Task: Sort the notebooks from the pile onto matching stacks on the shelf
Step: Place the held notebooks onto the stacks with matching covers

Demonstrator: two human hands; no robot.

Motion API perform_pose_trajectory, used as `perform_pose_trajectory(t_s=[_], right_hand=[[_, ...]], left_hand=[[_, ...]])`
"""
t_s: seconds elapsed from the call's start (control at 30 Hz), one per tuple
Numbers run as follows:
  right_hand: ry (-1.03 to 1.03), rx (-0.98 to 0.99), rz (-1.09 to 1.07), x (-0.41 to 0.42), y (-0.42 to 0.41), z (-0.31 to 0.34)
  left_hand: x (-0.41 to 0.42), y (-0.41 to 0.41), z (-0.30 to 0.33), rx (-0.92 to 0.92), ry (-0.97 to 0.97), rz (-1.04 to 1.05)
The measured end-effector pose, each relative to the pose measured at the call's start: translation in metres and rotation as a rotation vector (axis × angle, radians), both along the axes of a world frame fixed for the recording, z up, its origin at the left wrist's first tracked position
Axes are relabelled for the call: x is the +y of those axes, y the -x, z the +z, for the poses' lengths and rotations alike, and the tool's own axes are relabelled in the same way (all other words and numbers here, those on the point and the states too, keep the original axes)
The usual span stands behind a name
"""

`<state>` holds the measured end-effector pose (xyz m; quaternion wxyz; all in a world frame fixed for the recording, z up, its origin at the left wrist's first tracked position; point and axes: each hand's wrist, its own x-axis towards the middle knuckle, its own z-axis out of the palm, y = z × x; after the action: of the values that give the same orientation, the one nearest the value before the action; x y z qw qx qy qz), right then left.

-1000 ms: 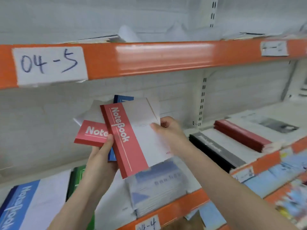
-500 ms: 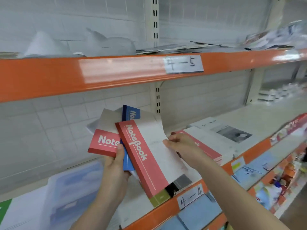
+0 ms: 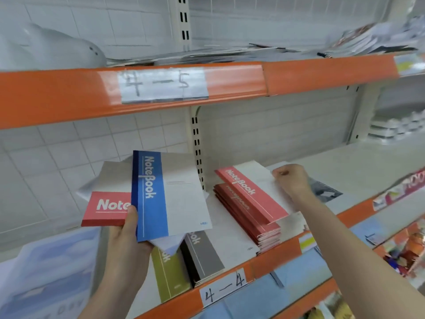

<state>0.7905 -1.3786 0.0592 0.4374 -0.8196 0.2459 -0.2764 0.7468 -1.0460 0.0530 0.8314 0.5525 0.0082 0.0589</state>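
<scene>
The right hand [image 3: 290, 180] pinches the far edge of a red notebook [image 3: 250, 195] lying atop the red stack [image 3: 249, 221], long axes aligned. The left hand [image 3: 128, 236] grips the remaining pile [image 3: 147, 196], blue notebook [image 3: 150, 194] uppermost, left of that stack on the shelf [image 3: 271, 256].

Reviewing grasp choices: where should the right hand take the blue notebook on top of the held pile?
Probably pinch the blue notebook at its white right edge, coming from the right. That edge juts free past the pile, while the left hand thumb already clamps the blue spine side.
</scene>
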Motion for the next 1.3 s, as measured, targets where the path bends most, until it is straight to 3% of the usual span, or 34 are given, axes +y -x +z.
perform_pose_trajectory(t_s=[0.07, 0.17, 0.47, 0.9, 1.03, 1.2, 1.3], right_hand=[[0.140, 0.068, 0.028, -0.007, -0.006, -0.006], [0.192, 0.202, 0.039, -0.009, -0.008, -0.018], [0.408, 0.320, 0.064, 0.004, -0.010, -0.028], [0.595, 0.327, 0.062, 0.007, 0.004, -0.036], [0.453, 0.064, 0.193, 0.027, 0.013, -0.017], [-0.111, 0.147, 0.726, 0.084, 0.042, 0.008], [-0.297, 0.081, 0.747, 0.096, 0.049, 0.004]], left_hand=[[-0.001, 0.006, -0.003, 0.003, 0.012, 0.052], [-0.002, 0.009, -0.006, 0.002, -0.033, 0.076], [-0.018, 0.014, 0.002, 0.010, -0.062, 0.029], [-0.031, 0.019, 0.000, -0.002, 0.084, -0.010], [-0.038, 0.022, -0.004, 0.035, 0.144, -0.024], [-0.056, 0.025, -0.005, 0.125, 0.216, -0.051], [-0.061, 0.026, -0.006, 0.086, 0.163, -0.092]])
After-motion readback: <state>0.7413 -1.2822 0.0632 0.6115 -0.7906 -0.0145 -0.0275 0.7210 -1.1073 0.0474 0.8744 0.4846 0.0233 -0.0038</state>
